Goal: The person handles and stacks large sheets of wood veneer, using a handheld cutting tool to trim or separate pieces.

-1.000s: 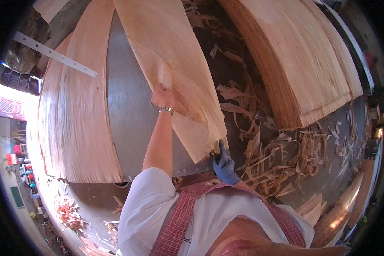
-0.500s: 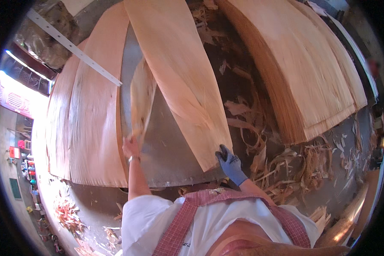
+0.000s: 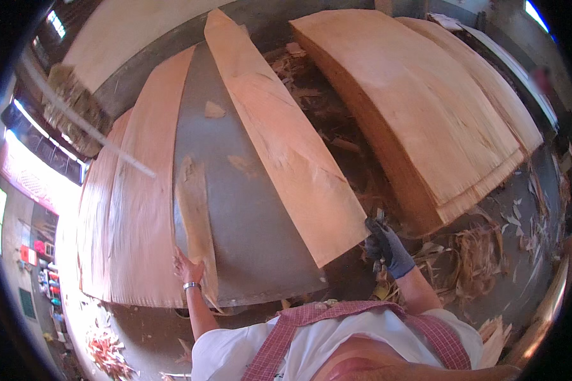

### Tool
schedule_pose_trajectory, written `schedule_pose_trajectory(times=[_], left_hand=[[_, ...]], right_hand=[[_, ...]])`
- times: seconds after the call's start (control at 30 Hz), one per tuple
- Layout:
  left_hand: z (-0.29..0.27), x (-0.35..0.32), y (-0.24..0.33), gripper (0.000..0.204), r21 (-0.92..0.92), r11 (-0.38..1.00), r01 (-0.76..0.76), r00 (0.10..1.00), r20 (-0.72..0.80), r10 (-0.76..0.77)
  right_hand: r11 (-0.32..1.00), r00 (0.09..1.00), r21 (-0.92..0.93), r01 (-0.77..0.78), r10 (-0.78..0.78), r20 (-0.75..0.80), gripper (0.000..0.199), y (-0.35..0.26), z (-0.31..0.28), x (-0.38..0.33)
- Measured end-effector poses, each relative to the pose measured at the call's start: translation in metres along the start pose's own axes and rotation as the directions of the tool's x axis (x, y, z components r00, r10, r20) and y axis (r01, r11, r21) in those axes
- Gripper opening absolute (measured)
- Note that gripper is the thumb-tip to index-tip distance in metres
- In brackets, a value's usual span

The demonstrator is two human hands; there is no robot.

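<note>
My right hand [image 3: 389,247], in a grey-blue glove, grips the near right corner of a long wood veneer sheet [image 3: 292,152]. The sheet slants away across a grey tabletop [image 3: 254,228]. My bare left hand [image 3: 189,268], with a wristwatch, is open with its fingers spread. It lies at the inner edge of the left veneer sheets [image 3: 146,190], beside a narrow veneer strip [image 3: 196,209] with ragged edges. The strip rests on the tabletop, its near end next to my hand. Two small veneer scraps, one of them this pale piece [image 3: 214,110], lie farther back.
A tall veneer stack [image 3: 413,108] stands on the right. Curled wood shavings [image 3: 470,260] cover the floor near it, and more shavings [image 3: 105,343] lie at the lower left. A thin white perforated bar [image 3: 102,136] reaches in over the left sheets.
The long sheet's near end has moved right with my right hand, baring more tabletop. The narrow strip, raised and blurred by my left hand before, now lies flat. The view has also shifted.
</note>
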State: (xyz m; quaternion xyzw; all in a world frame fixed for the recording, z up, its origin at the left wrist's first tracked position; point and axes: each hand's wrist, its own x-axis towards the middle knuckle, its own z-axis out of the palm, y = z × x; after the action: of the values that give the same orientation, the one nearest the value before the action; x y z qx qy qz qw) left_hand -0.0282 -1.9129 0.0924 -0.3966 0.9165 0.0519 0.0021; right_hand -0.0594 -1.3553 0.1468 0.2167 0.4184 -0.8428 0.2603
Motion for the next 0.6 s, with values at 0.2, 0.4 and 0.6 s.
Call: schedule_pose_trajectory(times=[0.2,0.4,0.6], left_hand=[[0.033,-0.126,0.169,0.054,-0.348,0.79,-0.505,0.854,-0.331,0.401],[0.124,-0.281,0.325,0.061,-0.66,0.577,0.481,0.546,0.74,0.393],[0.186,-0.407,0.482,0.095,-0.245,-0.062,0.968,0.245,0.848,0.471]], right_hand=[[0.912,0.96,0.402,-0.086,-0.032,0.279,0.034,-0.108,-0.179,-0.033],[0.944,0.967,0.3,0.14,-0.196,0.165,0.034,-0.219,-0.295,-0.069],[0.95,0.949,0.032,0.311,-0.309,-0.06,0.036,-0.33,-0.395,-0.073]])
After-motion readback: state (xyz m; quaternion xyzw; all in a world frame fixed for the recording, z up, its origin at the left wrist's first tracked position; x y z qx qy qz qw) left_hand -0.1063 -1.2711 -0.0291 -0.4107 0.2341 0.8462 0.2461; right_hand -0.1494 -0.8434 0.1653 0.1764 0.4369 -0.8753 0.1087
